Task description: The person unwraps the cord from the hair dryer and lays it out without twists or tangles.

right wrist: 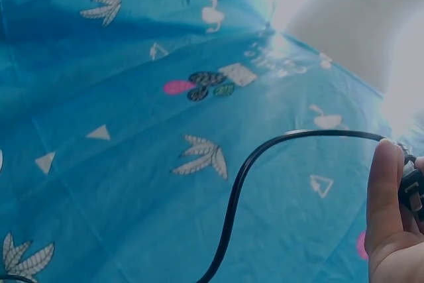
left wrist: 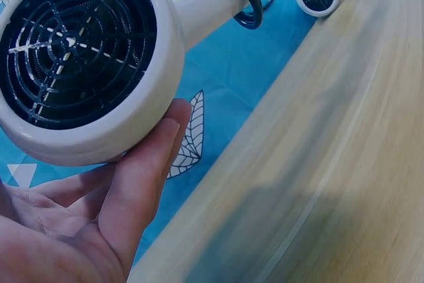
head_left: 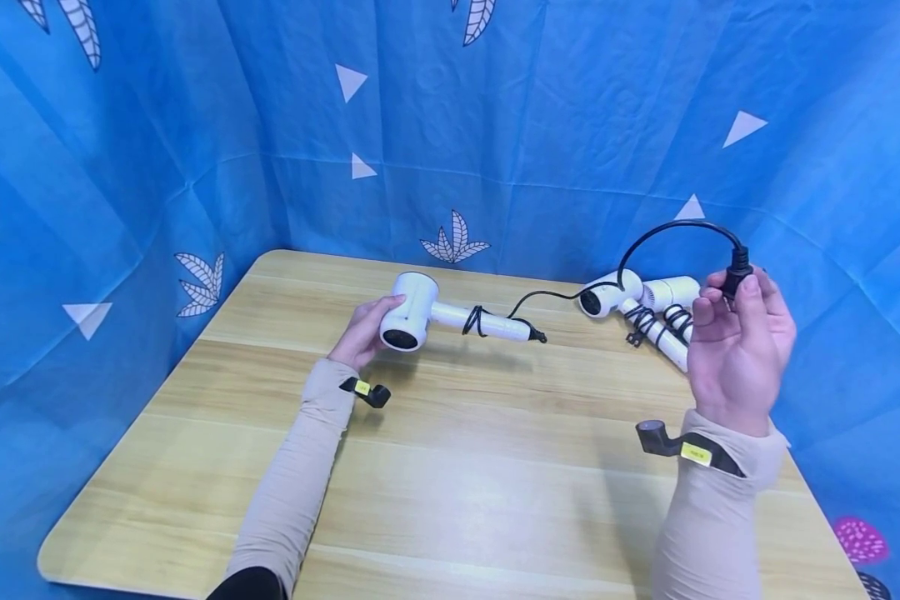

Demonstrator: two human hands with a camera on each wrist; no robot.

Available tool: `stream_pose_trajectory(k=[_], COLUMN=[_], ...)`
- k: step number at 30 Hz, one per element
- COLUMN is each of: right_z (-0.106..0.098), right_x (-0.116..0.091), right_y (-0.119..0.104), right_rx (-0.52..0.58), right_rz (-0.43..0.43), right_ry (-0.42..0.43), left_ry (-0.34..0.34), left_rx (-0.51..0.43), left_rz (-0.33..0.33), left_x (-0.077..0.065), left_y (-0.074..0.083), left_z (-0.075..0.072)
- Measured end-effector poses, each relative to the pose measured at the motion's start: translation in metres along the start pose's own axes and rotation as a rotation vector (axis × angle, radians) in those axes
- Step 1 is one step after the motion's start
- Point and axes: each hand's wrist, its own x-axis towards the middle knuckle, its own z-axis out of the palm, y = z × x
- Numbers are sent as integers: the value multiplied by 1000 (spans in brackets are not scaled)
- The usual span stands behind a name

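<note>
Left hand point(head_left: 362, 335): thumb and fingers partly curled about the head of a white hair dryer point(head_left: 412, 307), which is held above the table point(head_left: 450, 483), handle pointing right. Right hand point(head_left: 742, 358): thumb and fingertips closed in a pinch on the black plug point(head_left: 737, 273); its cord point(head_left: 663, 225) arches leftward. Left arm reaches forward; right forearm is raised, palm facing the wearer, fingers upward.
</note>
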Motion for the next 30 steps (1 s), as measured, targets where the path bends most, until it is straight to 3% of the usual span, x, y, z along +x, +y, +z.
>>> stream_pose_trajectory(k=[18,23,30], right_z=[5,2,-3], right_x=[-10,-10,-8], right_y=[-21,-29,-41], right_rx=[243,299,487], right_rz=[11,61,185], right_ry=[-122,-120,-96], left_ry=[33,53,56], left_rx=[-69,-90,-113], left_rz=[-1,-6,-5], left_x=[4,4,4], left_y=[-2,-2,-2], left_z=[-7,-8,-9])
